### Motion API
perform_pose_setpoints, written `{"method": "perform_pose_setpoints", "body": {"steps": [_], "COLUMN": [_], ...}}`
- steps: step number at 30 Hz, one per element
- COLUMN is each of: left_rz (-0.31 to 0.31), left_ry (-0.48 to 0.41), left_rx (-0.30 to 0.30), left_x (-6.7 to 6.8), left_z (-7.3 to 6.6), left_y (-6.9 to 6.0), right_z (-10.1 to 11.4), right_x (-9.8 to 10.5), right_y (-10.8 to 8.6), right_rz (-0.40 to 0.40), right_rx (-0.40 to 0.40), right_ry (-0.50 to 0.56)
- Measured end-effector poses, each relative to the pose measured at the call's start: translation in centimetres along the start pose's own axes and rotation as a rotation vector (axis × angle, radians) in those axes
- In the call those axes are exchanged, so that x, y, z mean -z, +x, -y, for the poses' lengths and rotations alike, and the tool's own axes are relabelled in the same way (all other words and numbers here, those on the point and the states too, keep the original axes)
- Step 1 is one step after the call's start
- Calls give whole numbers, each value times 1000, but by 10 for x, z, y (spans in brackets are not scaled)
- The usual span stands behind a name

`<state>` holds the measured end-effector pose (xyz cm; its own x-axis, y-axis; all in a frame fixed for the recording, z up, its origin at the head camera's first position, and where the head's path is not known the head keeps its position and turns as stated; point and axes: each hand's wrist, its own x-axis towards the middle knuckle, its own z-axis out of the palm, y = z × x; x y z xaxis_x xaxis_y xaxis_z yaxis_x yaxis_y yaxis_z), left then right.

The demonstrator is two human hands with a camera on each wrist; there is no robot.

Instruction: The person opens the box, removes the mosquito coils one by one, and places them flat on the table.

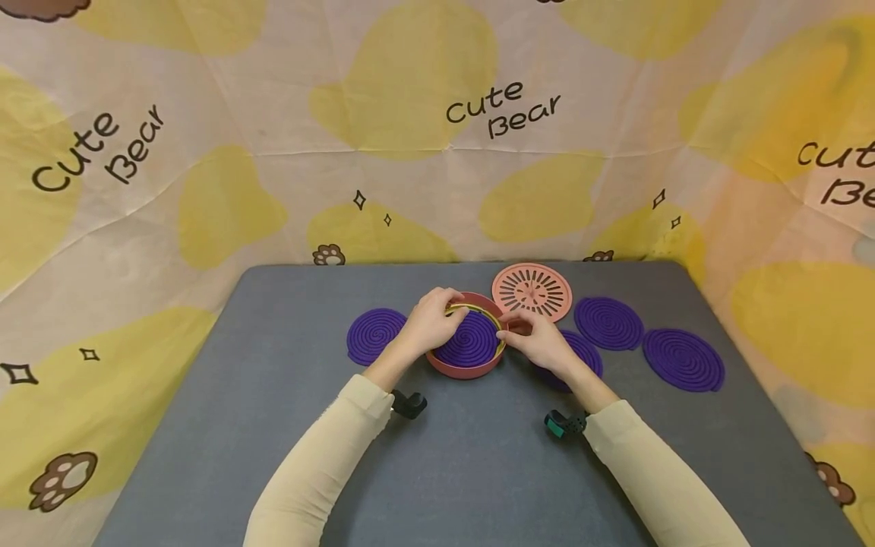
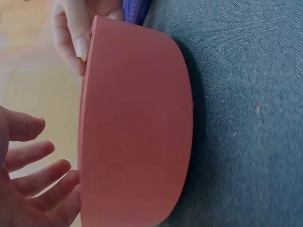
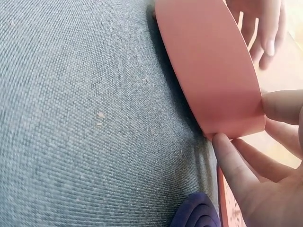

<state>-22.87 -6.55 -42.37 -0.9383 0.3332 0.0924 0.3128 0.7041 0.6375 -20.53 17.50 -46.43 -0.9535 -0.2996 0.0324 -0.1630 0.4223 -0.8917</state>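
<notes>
Head view: one purple coil (image 1: 468, 342) lies in the pink box (image 1: 465, 373), the left hand (image 1: 431, 323) has loose, spread fingers at its edge, and the right hand (image 1: 542, 344) pinches its side, so a hard tug might tip the coil out.

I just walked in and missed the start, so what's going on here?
A person's left hand reaches over a round pink box on a gray table, while the right hand holds its rim. A purple coil is inside the box. Four more purple coils and a slotted pink disc lie nearby on the table.
</notes>
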Motion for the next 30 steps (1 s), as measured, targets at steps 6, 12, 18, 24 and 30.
{"method": "perform_pose_setpoints", "body": {"steps": [6,12,18,24,30], "left_rz": [36,72,94,110,99], "left_ry": [17,48,100,133,175], "left_rx": [32,61,82,78,48], "left_x": [-10,-19,-27,-30,-32], "left_z": [2,3,7,8,6], "left_y": [5,10,12,14,13], "right_z": [1,0,0,0,0], "right_x": [-1,-1,-1,-1,0], "right_y": [-1,0,0,-1,-1], "right_rz": [2,-1,8,4,5], "right_rx": [-3,-5,2,6,5], "right_ry": [16,13,12,8,9]}}
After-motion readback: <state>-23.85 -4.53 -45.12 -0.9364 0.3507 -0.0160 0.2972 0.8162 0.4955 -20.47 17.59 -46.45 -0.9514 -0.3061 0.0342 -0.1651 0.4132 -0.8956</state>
